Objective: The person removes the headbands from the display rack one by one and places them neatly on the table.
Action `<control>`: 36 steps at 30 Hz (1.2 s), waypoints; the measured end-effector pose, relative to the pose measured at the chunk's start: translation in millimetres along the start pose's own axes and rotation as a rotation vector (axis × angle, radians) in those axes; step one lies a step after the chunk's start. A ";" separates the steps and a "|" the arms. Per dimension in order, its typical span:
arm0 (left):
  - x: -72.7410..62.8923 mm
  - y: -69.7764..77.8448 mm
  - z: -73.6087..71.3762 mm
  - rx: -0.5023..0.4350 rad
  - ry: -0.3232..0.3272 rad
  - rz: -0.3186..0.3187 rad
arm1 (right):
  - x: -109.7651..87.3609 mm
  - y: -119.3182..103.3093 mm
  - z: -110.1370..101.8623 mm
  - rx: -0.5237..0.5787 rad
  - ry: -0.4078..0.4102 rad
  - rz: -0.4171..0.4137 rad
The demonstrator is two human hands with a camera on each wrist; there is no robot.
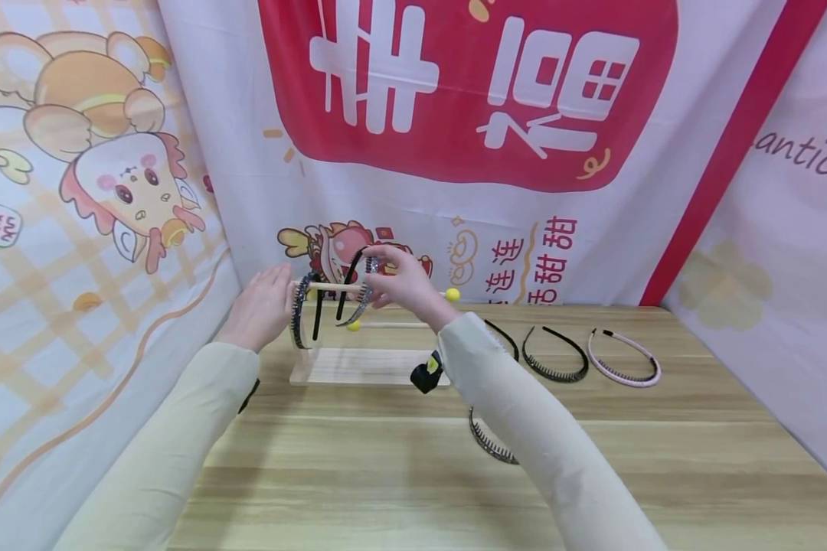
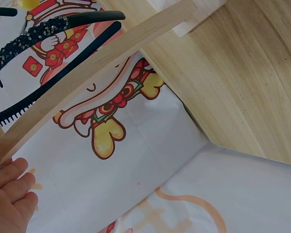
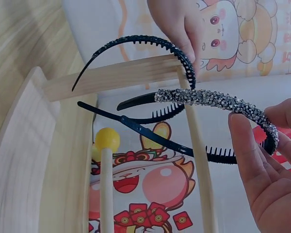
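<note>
The silver headband (image 3: 218,101) sits at the middle of the head view, just left of centre, its two arms straddling the rod (image 3: 204,194); the right hand (image 3: 274,189) pinches it at the crown, thumb against fingers. Moving it over the rod seems to be the step in hand, and that probably goes best straight up or down, crown level, so that neither arm catches. The teeth could snag on the wood, so a light pinch and a slow pace should suit. The dark headband (image 1: 296,314) hangs near the rod's left end in the head view, and a gap between the two would help prevent tangling. The left hand (image 1: 256,306), fingers together, rests against the top of the post (image 2: 87,80), lower left in the left wrist view; whether it grips, I cannot tell. Light pressure there would likely steady the stand (image 1: 372,366). The silver headband is a narrow arch, crusted outside with sparkling silver grains, with black teeth lining its inner edge and smooth black tips.
</note>
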State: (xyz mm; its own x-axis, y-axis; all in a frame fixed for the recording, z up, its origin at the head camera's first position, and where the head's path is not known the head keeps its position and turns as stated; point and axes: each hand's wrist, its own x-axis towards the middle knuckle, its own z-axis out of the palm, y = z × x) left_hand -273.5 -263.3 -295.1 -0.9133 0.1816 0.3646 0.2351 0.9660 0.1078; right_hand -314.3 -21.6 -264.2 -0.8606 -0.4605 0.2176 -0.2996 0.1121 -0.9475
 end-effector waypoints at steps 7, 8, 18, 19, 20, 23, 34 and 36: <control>0.3 -0.2 -0.4 -0.005 -0.008 -0.003 | -5.3 -4.4 -10.0 0.005 0.013 -0.047; 0.4 -0.4 -0.3 -0.007 -0.008 -0.003 | -6.1 -4.9 -11.5 0.009 0.012 -0.049; 0.7 -0.6 1.3 0.001 0.019 0.018 | -14.6 -9.7 -26.5 -0.013 0.035 -0.033; 0.9 -0.9 1.4 0.003 0.021 0.020 | -15.3 -10.0 -28.0 -0.007 0.036 -0.033; 1.1 -0.9 1.5 0.003 0.022 0.021 | -16.0 -10.2 -29.3 -0.003 0.037 -0.030; 1.8 -1.4 1.4 0.004 0.016 0.021 | -18.6 -10.8 -33.6 -0.005 0.042 -0.030; 1.3 -5.0 0.8 -0.014 -0.006 0.042 | -30.6 -9.4 -53.4 -0.024 0.069 -0.027; 1.1 -6.1 1.4 -0.014 0.003 0.052 | -33.0 -9.1 -57.2 -0.023 0.074 -0.029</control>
State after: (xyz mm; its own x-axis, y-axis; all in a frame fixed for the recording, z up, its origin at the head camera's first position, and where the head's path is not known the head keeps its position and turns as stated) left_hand -276.4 -268.8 -296.6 -0.8986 0.2311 0.3729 0.2870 0.9526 0.1013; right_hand -306.8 42.9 -249.3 -0.8793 -0.3976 0.2621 -0.3331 0.1203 -0.9352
